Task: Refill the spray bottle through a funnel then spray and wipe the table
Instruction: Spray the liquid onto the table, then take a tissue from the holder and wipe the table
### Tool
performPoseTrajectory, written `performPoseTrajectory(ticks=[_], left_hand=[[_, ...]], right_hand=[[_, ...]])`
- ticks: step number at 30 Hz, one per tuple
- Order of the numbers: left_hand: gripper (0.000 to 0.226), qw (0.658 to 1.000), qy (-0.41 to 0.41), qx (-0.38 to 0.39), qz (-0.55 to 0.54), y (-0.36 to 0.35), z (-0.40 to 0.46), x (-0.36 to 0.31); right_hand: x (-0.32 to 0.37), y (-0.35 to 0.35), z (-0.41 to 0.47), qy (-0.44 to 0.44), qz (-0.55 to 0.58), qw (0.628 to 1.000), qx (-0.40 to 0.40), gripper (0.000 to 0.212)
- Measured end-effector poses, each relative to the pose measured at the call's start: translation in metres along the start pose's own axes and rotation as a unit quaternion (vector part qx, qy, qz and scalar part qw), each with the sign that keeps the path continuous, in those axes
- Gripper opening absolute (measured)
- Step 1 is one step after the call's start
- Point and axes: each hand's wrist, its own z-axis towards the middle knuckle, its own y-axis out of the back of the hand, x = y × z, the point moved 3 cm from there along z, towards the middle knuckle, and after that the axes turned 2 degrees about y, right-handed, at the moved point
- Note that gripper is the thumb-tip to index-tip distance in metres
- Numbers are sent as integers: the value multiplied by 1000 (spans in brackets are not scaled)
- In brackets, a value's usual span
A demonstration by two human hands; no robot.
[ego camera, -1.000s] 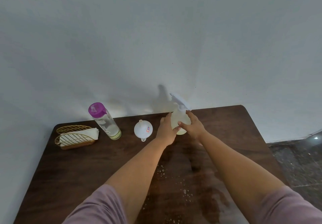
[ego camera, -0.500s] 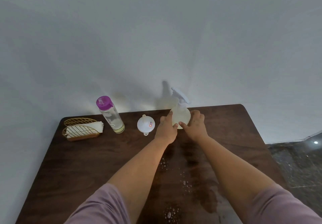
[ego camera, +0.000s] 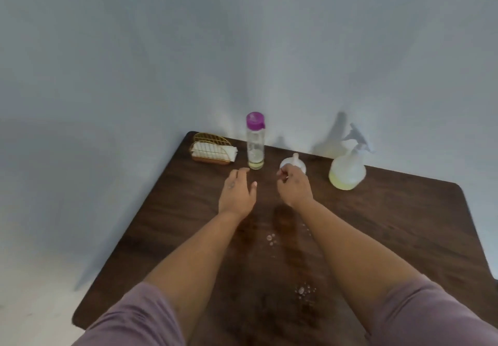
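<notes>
We see our right hand [ego camera: 293, 186], fingers loosely curled and empty, nearly touching the small white plastic funnel [ego camera: 293, 163] just beyond it, while our relaxed, empty left hand [ego camera: 237, 194] hovers before the upright purple-capped clear bottle [ego camera: 255, 141].

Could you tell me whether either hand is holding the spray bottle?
No, the spray bottle stands alone on the table, apart from both hands.

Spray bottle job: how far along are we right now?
Done: the spray bottle stands capped with yellowish liquid in it, and droplets lie on the table. In hand: nothing; the left hand hovers near the purple-capped bottle, the right hand by the funnel. Left: wiping with a napkin from the holder.
</notes>
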Motion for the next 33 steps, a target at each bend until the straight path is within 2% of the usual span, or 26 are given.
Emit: performPoseTrajectory(ticks=[2, 5, 9, 14, 18, 23, 26, 33], left_hand=[[44, 999, 29, -15, -2, 19, 5, 26], [44, 998, 53, -30, -4, 41, 18, 64], [45, 998, 56, -25, -8, 60, 42, 106], [48, 999, 53, -13, 6, 75, 78, 146], [47, 999, 35, -17, 5, 79, 99, 161], [49, 1000, 23, -8, -2, 71, 111, 170], [49, 1000, 21, -5, -5, 68, 115, 170], [48, 1000, 22, -11, -14, 70, 122, 169]], right_hand=[[19, -24, 9, 28, 1, 999, 34, 17], [42, -59, 24, 26, 7, 998, 48, 22], [69, -91, 53, -1, 4, 1000, 31, 29], [90, -126, 101, -11, -59, 998, -2, 35], [96, -134, 131, -55, -130, 989, -44, 23], [99, -150, 153, -69, -205, 976, 16, 19], [98, -155, 157, -77, -220, 972, 25, 20], [106, -149, 151, -21, -256, 966, 21, 19]])
